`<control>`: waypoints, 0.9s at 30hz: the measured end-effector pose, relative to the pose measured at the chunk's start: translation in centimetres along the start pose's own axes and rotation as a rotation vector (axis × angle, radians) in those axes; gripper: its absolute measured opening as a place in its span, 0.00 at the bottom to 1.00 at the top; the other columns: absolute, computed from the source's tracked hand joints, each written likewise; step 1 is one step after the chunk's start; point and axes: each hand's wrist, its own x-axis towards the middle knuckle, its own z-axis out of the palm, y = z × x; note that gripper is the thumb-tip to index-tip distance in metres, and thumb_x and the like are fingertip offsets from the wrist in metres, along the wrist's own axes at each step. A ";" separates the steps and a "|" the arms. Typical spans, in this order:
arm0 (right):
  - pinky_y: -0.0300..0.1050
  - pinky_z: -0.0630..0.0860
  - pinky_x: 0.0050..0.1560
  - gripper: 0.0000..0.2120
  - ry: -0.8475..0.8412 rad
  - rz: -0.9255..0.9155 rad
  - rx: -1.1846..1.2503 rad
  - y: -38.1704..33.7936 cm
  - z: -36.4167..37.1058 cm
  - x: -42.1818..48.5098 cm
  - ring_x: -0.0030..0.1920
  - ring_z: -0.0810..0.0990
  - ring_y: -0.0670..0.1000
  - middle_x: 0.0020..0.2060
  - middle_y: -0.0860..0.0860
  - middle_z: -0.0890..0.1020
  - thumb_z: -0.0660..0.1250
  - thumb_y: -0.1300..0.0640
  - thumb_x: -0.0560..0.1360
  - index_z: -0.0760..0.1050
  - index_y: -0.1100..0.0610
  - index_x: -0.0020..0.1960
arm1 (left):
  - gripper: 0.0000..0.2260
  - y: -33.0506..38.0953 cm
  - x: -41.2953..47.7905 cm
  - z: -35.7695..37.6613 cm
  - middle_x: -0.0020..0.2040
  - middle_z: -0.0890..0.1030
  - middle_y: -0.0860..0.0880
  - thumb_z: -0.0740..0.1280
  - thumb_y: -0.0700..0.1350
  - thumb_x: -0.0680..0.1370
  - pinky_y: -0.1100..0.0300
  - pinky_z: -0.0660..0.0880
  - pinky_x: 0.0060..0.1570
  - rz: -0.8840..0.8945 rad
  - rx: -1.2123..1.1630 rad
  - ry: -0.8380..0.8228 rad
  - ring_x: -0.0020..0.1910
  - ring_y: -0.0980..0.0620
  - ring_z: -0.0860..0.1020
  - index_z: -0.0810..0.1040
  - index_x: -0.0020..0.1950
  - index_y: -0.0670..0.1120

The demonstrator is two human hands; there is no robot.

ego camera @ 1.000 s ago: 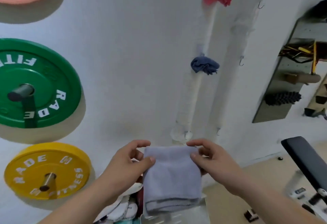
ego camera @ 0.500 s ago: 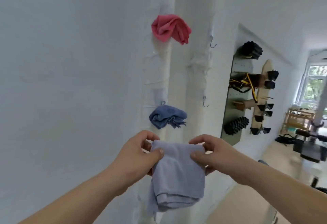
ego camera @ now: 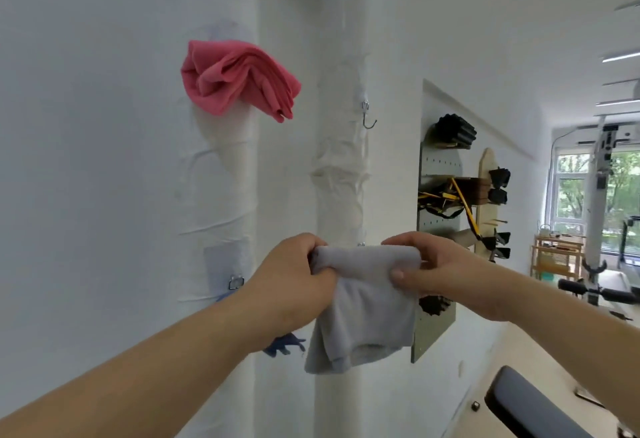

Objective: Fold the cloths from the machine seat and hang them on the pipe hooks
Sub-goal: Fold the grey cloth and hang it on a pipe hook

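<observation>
- Pink cloth [ego camera: 239,79] hangs bunched on the left pipe [ego camera: 239,195], at 10 o'clock from the hands.
- Wire hook [ego camera: 236,281] sits at 9 o'clock from the left hand. A blue cloth [ego camera: 284,346] peeks out at 6 o'clock beneath that forearm.
- Left hand [ego camera: 294,285] grips the grey cloth's top left corner, fingers curled over the fold.
- Grey cloth [ego camera: 367,306], folded, hangs between both hands against the right pipe [ego camera: 341,202]. A low hook [ego camera: 361,244] glints at 12 o'clock on its top edge; whether they touch cannot be told.
- High hook [ego camera: 367,117], further up at 12 o'clock, is bare.
- Right hand [ego camera: 426,264] pinches the top right corner, thumb in front.
- Likely best handling: keep the top fold taut and lift it over the low hook's tip. Catch several layers, then let go one hand at a time so the fold holds.
</observation>
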 end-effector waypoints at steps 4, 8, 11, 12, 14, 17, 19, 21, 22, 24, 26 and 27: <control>0.53 0.81 0.64 0.19 -0.132 -0.003 0.187 3.1 -0.3 1.4 0.62 0.84 0.56 0.60 0.56 0.85 0.70 0.64 0.78 0.76 0.58 0.68 | 0.08 0.3 2.4 1.8 0.47 0.85 0.49 0.64 0.45 0.81 0.41 0.84 0.51 -0.004 -0.109 0.061 0.48 0.46 0.85 0.77 0.51 0.58; 0.52 0.82 0.61 0.16 -0.001 -0.026 0.305 4.6 0.2 2.6 0.62 0.85 0.54 0.61 0.53 0.86 0.65 0.58 0.82 0.74 0.54 0.70 | 0.05 -0.5 3.1 3.0 0.49 0.86 0.46 0.64 0.52 0.82 0.38 0.83 0.52 -0.077 -0.142 -0.001 0.49 0.40 0.86 0.73 0.56 0.62; 0.53 0.81 0.61 0.17 0.068 -0.019 0.340 5.6 0.2 3.0 0.61 0.85 0.53 0.60 0.52 0.86 0.65 0.54 0.82 0.73 0.53 0.70 | 0.16 -1.6 3.2 3.9 0.47 0.88 0.46 0.73 0.47 0.77 0.45 0.85 0.50 -0.142 -0.193 -0.168 0.45 0.47 0.88 0.73 0.62 0.56; 0.52 0.82 0.60 0.17 0.074 -0.007 0.351 6.1 0.2 2.9 0.60 0.85 0.52 0.59 0.51 0.86 0.65 0.53 0.82 0.73 0.52 0.70 | 0.17 -1.7 3.2 4.3 0.47 0.88 0.45 0.73 0.43 0.77 0.46 0.85 0.49 -0.147 -0.216 -0.202 0.45 0.47 0.88 0.73 0.63 0.54; 0.50 0.82 0.59 0.16 0.037 0.024 0.390 7.0 -0.2 2.5 0.60 0.85 0.51 0.60 0.50 0.86 0.65 0.53 0.82 0.73 0.49 0.70 | 0.14 -1.9 3.3 4.8 0.45 0.88 0.43 0.70 0.39 0.79 0.45 0.86 0.46 -0.133 -0.261 -0.177 0.43 0.44 0.88 0.76 0.63 0.52; 0.60 0.80 0.60 0.16 -0.065 0.056 0.475 8.3 -1.8 1.5 0.58 0.84 0.57 0.59 0.56 0.85 0.67 0.58 0.79 0.77 0.46 0.65 | 0.13 -2.5 3.6 5.2 0.46 0.88 0.43 0.63 0.36 0.83 0.47 0.85 0.42 -0.132 -0.358 -0.067 0.42 0.43 0.88 0.80 0.59 0.53; 0.60 0.79 0.50 0.13 -0.076 0.065 0.538 9.3 -2.7 1.1 0.50 0.81 0.62 0.55 0.62 0.82 0.66 0.65 0.78 0.82 0.53 0.58 | 0.17 -2.8 3.7 6.0 0.47 0.88 0.42 0.59 0.33 0.84 0.50 0.84 0.40 -0.134 -0.475 -0.067 0.42 0.44 0.87 0.84 0.57 0.51; 0.55 0.81 0.45 0.13 -0.054 0.096 0.638 10.6 -3.5 1.1 0.49 0.81 0.62 0.56 0.62 0.81 0.64 0.71 0.77 0.84 0.58 0.49 | 0.20 -2.9 3.8 7.2 0.48 0.87 0.40 0.57 0.30 0.83 0.52 0.84 0.39 -0.151 -0.589 -0.066 0.43 0.43 0.86 0.87 0.52 0.47; 0.54 0.80 0.48 0.11 -0.052 0.105 0.678 11.1 -3.8 1.2 0.51 0.80 0.62 0.57 0.62 0.81 0.65 0.71 0.75 0.84 0.59 0.47 | 0.21 -3.0 4.0 7.8 0.49 0.87 0.39 0.56 0.29 0.82 0.52 0.84 0.40 -0.173 -0.629 -0.065 0.46 0.41 0.86 0.87 0.50 0.45; 0.56 0.75 0.57 0.10 -0.072 0.117 0.728 11.9 -4.8 1.7 0.56 0.77 0.62 0.58 0.62 0.80 0.64 0.64 0.73 0.83 0.63 0.48 | 0.18 -2.8 4.7 8.8 0.51 0.87 0.39 0.58 0.31 0.80 0.49 0.85 0.46 -0.228 -0.663 -0.060 0.51 0.38 0.85 0.88 0.49 0.42; 0.56 0.71 0.59 0.13 -0.097 0.143 0.652 12.2 -5.8 2.6 0.57 0.75 0.61 0.57 0.60 0.79 0.65 0.57 0.76 0.81 0.66 0.51 | 0.12 -2.4 5.5 9.8 0.48 0.87 0.42 0.64 0.38 0.78 0.49 0.85 0.50 -0.247 -0.628 -0.038 0.48 0.43 0.85 0.88 0.47 0.43; 0.55 0.73 0.58 0.12 -0.102 0.157 0.552 12.2 -6.1 3.1 0.56 0.76 0.59 0.56 0.59 0.79 0.69 0.57 0.76 0.81 0.65 0.53 | 0.10 -2.3 6.0 10.3 0.47 0.87 0.46 0.66 0.39 0.77 0.52 0.85 0.50 -0.224 -0.539 -0.006 0.46 0.47 0.85 0.88 0.46 0.46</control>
